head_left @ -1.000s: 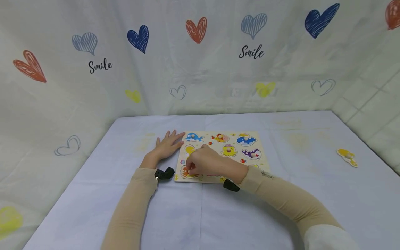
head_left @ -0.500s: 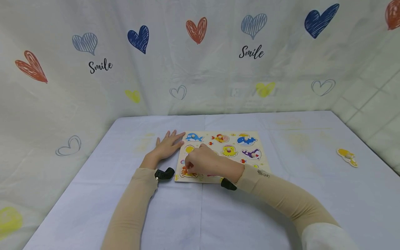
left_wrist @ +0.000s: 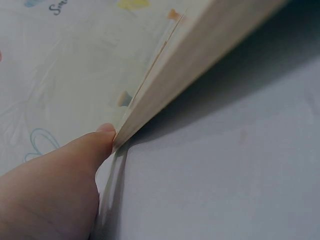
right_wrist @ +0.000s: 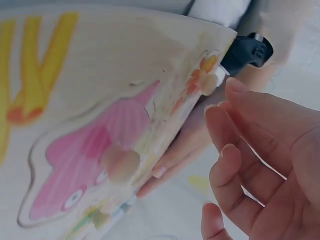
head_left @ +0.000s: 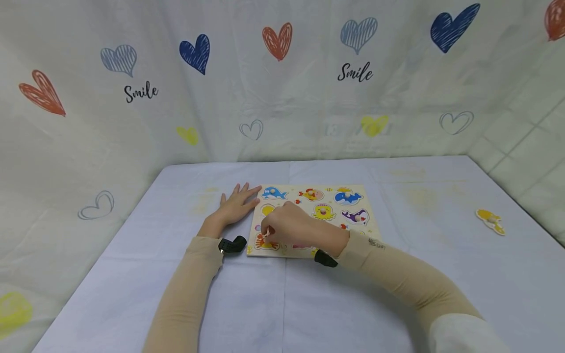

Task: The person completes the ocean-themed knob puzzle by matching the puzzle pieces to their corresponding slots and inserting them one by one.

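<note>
A wooden peg puzzle board lies on the table, bearing knobbed sea-animal pieces. My left hand has its fingers spread at the board's left edge, and its thumb touches that edge in the left wrist view. Over the near left corner my right hand hovers with fingers loosely bent, thumb and forefinger close to the crab piece. The crab's round knob shows just beside the fingertips in the right wrist view, and I see nothing between them. A pink fish piece lies near the crab.
One loose yellow piece lies far to the right on the white-covered table. An octopus piece and several other pieces sit on the board. A hanging cloth printed with hearts stands behind the table.
My right hand shifts only slightly over the crab piece. The left hand, the board and the loose yellow piece stay in place.
</note>
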The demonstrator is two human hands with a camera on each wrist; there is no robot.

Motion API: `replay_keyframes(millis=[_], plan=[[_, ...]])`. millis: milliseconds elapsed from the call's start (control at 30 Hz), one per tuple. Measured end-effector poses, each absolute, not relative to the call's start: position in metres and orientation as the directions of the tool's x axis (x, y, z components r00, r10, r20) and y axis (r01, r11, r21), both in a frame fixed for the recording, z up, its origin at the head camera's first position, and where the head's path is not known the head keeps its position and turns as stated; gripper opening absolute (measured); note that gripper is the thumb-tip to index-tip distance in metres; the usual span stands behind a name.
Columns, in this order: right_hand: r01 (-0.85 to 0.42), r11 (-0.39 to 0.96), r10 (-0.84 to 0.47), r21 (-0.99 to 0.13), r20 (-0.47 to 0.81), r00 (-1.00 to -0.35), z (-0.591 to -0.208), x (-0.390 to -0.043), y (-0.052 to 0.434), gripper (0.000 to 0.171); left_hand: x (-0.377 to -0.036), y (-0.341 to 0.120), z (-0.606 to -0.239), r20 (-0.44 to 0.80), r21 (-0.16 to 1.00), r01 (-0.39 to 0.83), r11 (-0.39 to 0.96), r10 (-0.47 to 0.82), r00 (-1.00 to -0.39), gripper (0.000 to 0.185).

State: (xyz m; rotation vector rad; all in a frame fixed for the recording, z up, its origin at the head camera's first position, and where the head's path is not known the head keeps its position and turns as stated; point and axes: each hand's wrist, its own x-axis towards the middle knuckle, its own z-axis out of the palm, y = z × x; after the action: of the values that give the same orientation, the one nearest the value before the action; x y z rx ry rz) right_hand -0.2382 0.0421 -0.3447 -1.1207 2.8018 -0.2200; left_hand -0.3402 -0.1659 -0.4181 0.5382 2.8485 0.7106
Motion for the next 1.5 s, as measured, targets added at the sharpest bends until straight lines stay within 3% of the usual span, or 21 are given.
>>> replay_keyframes(millis=[267, 467, 767, 1133, 1500], plan=[[-0.700, 0.658, -0.709, -0.276, 0.086, -0.700, -0.336, -0.233, 0.068, 0.015, -0.340, -0.166, -0.418, -0.061, 0.469, 0.307, 0.828, 0.378, -0.924, 0.061], [-0.683, 0.650, -0.674, -0.334, 0.163, -0.721, -0.334, -0.231, 0.096, 0.019, -0.340, -0.165, -0.418, -0.057, 0.469, 0.304, 0.829, 0.372, -0.926, 0.061], [-0.671, 0.679, -0.586, -0.298, 0.330, -0.740, -0.329, -0.227, 0.154, 0.020, -0.342, -0.165, -0.420, -0.066, 0.469, 0.297, 0.831, 0.369, -0.927, 0.061], [-0.507, 0.774, -0.390, -0.380, 0.346, -0.853, -0.326, -0.229, 0.244, 0.020, -0.342, -0.166, -0.419, -0.064, 0.465, 0.298, 0.834, 0.367, -0.928, 0.061], [-0.456, 0.815, -0.294, -0.358, 0.422, -0.857, -0.331, -0.228, 0.316, 0.021, -0.340, -0.165, -0.419, -0.064, 0.478, 0.294, 0.828, 0.366, -0.928, 0.060]])
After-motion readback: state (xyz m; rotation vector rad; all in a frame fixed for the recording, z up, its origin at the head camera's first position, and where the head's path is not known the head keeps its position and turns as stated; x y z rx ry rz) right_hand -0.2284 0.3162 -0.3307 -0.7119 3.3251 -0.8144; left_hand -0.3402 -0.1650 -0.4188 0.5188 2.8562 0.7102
